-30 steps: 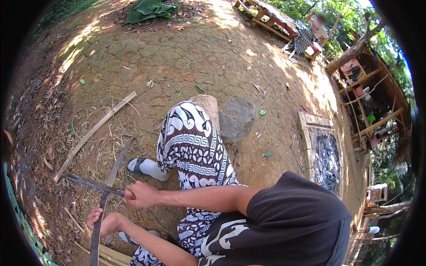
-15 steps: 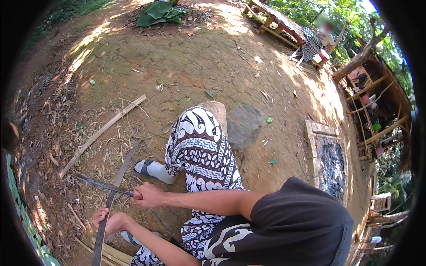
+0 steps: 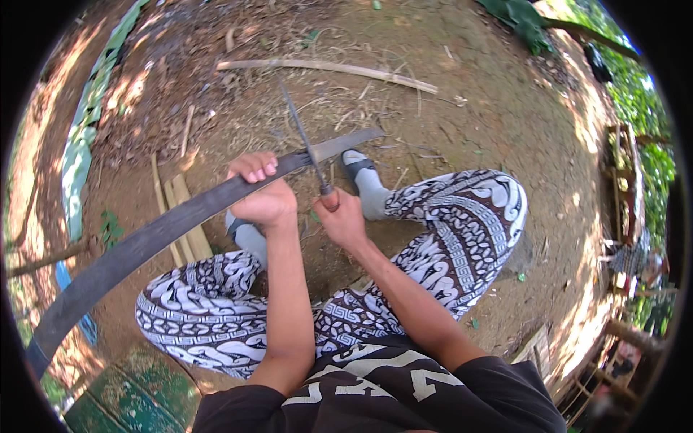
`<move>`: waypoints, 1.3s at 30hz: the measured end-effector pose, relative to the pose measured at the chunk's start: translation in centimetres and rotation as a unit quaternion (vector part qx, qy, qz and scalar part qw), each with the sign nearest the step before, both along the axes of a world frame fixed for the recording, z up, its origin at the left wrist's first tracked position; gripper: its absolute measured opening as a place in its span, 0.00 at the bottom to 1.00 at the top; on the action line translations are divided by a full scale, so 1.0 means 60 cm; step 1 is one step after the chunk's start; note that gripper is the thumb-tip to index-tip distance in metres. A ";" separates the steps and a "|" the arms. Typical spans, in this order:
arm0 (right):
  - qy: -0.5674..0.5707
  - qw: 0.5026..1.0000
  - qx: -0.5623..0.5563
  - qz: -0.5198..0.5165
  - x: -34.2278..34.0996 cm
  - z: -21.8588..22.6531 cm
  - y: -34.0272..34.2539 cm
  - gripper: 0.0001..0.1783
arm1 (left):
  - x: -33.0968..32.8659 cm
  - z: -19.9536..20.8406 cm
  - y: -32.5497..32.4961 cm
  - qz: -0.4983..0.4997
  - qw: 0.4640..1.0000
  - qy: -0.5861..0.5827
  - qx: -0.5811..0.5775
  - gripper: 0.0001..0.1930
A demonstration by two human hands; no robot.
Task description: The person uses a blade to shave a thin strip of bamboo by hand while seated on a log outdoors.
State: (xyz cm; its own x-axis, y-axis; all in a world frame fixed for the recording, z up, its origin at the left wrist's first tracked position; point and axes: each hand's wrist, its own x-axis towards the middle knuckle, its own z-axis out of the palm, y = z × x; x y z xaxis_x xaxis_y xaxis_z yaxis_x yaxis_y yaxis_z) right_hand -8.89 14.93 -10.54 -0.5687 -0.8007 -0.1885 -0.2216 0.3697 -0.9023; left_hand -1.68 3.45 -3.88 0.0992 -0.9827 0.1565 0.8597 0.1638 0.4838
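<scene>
A long, flat, dark strip (image 3: 166, 224), bamboo-like in look, slants from the lower left up to a tip beside my foot. The fingers of my left hand (image 3: 266, 198) are curled over it, thumb side hidden. My right hand (image 3: 343, 220) is closed around the wooden handle of a knife (image 3: 298, 123). Its narrow dark blade crosses the strip just beyond my left fingers and points away from me. Past that crossing the strip looks paler. Whether the edge bites into the strip cannot be made out.
Pale split lengths (image 3: 189, 220) lie beside my left foot; a long pale slat (image 3: 325, 66) lies farther off among thin shavings. Green sheeting (image 3: 83, 155) runs along the left. A worn green surface (image 3: 133, 397) is at lower left. A wooden bench (image 3: 626, 187) stands far right.
My view has swung to the left, so hands, strip and legs sit nearer the middle. Both hands keep their holds, and the knife still crosses the strip.
</scene>
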 end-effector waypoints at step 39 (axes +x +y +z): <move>-0.001 0.996 0.016 0.090 0.016 0.003 0.023 0.16 | 0.108 0.038 0.060 0.262 0.946 -0.187 0.028 0.36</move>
State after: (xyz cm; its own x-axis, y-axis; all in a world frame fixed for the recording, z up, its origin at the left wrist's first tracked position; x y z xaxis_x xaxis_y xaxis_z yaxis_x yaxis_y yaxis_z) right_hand -7.94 16.33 -10.33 -0.4153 -0.8835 -0.2167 -0.2854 0.3527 -0.8912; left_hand 4.83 7.02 -1.58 0.5234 -0.8217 0.2255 0.4347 0.4851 0.7588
